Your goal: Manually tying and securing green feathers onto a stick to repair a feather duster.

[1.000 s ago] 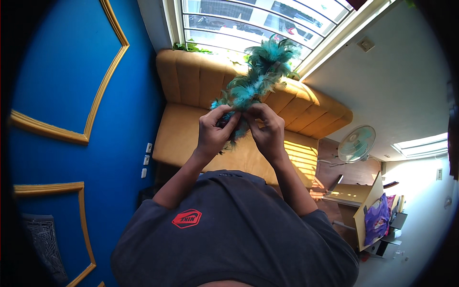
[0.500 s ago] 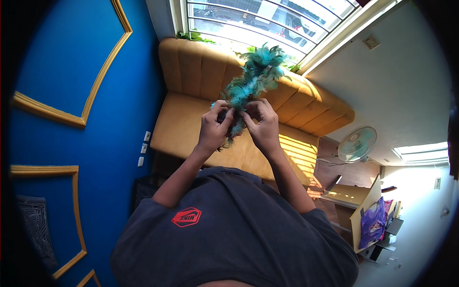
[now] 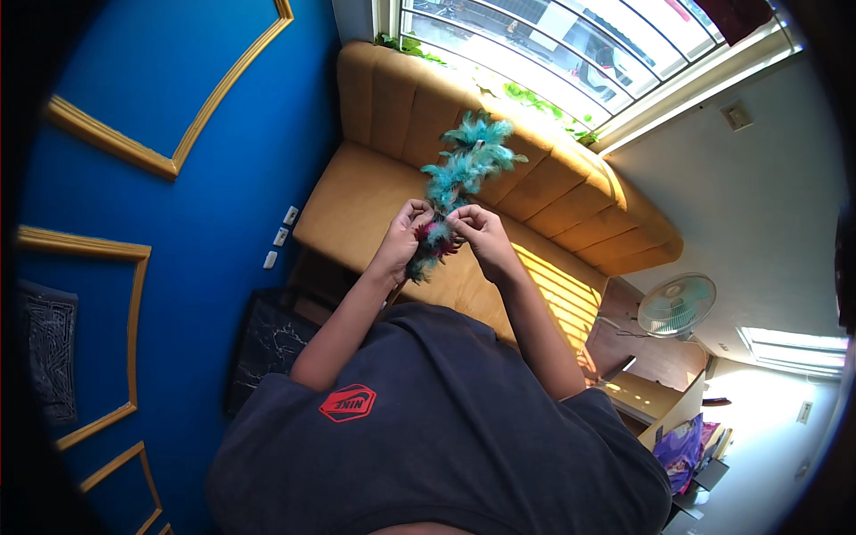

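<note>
Feather string (image 3: 459, 174) is held up over the sofa (image 3: 374, 192). It is pinched by the left hand (image 3: 406, 234) and right hand (image 3: 477, 234), fingers closed tight, so it is kept steady.

I see a red, six-sided logo patch (image 3: 348, 403) on the dark shirt's chest, and a purple, flat printed package (image 3: 679, 442) standing in the lower-right shelf corner.

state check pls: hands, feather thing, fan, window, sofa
left hand: pinching the feather string, fingers closed on it
right hand: pinching it too
feather string: teal, some red by the fingers, held up
fan: spinning or not, cannot tell
window: sunlit, barred
sofa: unoccupied
</note>
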Available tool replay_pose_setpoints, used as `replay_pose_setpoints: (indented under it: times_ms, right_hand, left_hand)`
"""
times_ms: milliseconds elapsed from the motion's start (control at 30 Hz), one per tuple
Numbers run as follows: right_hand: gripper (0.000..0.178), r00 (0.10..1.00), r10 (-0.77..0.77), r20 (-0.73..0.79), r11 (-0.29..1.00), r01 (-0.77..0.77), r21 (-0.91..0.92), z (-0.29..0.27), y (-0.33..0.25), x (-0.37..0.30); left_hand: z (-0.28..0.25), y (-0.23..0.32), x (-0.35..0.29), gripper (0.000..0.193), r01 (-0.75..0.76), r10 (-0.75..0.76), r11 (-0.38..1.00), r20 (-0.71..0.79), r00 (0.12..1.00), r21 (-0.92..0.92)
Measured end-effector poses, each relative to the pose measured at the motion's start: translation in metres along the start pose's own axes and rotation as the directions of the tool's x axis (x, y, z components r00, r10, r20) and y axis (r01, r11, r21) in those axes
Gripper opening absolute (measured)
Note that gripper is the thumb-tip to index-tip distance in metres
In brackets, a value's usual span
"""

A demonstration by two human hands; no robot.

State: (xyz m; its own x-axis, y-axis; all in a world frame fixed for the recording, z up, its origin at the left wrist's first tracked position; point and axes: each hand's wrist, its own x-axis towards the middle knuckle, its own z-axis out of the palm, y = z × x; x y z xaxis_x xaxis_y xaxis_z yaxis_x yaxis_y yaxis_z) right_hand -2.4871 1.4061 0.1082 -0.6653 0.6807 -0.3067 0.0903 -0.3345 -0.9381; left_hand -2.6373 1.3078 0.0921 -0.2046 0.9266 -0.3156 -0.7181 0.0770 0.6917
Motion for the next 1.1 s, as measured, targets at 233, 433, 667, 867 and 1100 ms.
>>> replay_pose_setpoints:
  times_ms: [233,433,667,867,1100]
  right_hand:
    - [0.012,0.994,-0.047,-0.104,0.999,0.046,-0.007,0.018,0.001,0.011]
    - [0.009,0.954,-0.199,-0.223,0.974,0.167,-0.156,0.024,-0.001,0.014]
    - [0.009,0.948,-0.179,-0.262,0.969,0.124,-0.214,0.031,-0.014,0.010]
    - [0.007,0.957,-0.166,-0.239,0.969,0.114,-0.218,0.023,-0.017,0.006]
    - [0.007,0.938,-0.244,-0.246,0.931,0.156,-0.329,0.009,-0.001,0.006]
  left_hand:
    - [-0.023,-0.010,0.013,0.009,-0.146,0.152,0.983,-0.047,0.987,0.110]
    - [-0.011,0.002,0.017,0.017,-0.206,0.220,0.956,-0.048,0.974,0.209]
    - [-0.010,0.004,0.016,0.024,-0.277,0.291,0.923,-0.013,0.957,0.266]
    - [0.004,0.014,0.006,0.018,-0.168,0.182,0.938,-0.017,0.983,0.304]
    - [-0.012,-0.016,0.023,0.016,-0.349,0.367,0.786,0.069,0.928,0.511]
